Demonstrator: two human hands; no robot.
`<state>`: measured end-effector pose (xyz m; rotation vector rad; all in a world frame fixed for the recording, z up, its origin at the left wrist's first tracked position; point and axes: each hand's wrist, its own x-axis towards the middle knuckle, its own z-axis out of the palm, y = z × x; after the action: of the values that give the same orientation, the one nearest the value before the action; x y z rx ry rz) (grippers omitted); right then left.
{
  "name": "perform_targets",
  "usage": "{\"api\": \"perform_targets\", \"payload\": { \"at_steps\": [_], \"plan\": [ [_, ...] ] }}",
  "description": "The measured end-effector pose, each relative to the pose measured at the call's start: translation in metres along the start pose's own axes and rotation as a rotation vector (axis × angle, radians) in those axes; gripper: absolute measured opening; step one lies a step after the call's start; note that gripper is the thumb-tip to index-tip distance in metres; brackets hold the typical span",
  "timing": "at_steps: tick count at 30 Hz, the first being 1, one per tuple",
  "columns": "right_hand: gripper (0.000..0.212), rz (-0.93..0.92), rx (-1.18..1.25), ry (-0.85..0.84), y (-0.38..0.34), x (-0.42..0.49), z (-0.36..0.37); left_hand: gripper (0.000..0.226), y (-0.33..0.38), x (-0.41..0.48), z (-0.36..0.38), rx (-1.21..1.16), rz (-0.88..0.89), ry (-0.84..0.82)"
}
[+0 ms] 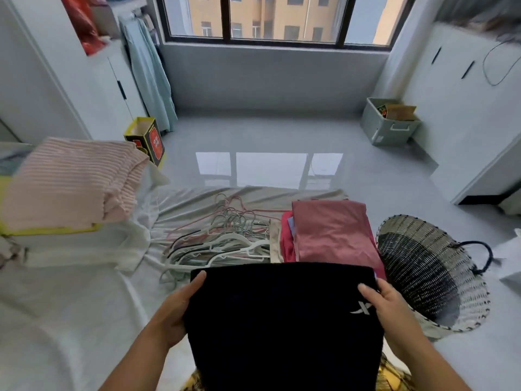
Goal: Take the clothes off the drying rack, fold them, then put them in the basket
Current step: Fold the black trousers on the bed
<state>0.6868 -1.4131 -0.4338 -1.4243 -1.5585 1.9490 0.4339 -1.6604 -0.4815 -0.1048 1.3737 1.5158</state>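
Low in the frame's centre, the left hand (180,303) and right hand (386,300) grip the folded black garment (282,320); it could unfold if carried unevenly to the woven black-and-white basket (434,275) at right.

A bed (70,306) under a pale, rumpled sheet carries a tangle of clothes hangers (222,244) at twelve o'clock. Touching them at one o'clock is a stack of folded red and pink clothes (332,230). At ten o'clock a white garment (84,252) lies beneath a pink-striped folded cloth (70,182). Beyond, on the glossy grey floor (267,136), a woven basket (428,266) sits tilted at three o'clock, a yellow carton (148,141) at eleven, a green storage bin (390,124) at one.
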Motion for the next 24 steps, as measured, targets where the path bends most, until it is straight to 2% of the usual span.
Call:
{"api": "perform_targets", "payload": {
  "at_steps": [6, 10, 14, 18, 24],
  "plan": [
    [0.016, -0.072, -0.004, -0.096, -0.046, -0.09, 0.022, 0.025, 0.029, -0.109, -0.009, 0.081, 0.23, 0.098],
    [0.022, -0.219, -0.037, -0.076, -0.061, -0.157, 0.049, 0.021, 0.038, -0.19, -0.007, 0.048, 0.388, 0.121],
    [0.024, -0.343, -0.044, -0.131, -0.07, -0.229, 0.072, 0.015, 0.048, -0.276, 0.004, 0.012, 0.551, 0.119],
    [0.008, -0.396, 0.092, -0.219, -0.09, -0.305, 0.094, 0.012, 0.052, -0.367, 0.023, 0.101, 0.733, 0.11],
    [0.01, -0.582, 0.102, -0.325, -0.121, -0.401, 0.155, 0.01, 0.062, -0.471, 0.05, 0.224, 1.024, 0.215]
  ]
}}
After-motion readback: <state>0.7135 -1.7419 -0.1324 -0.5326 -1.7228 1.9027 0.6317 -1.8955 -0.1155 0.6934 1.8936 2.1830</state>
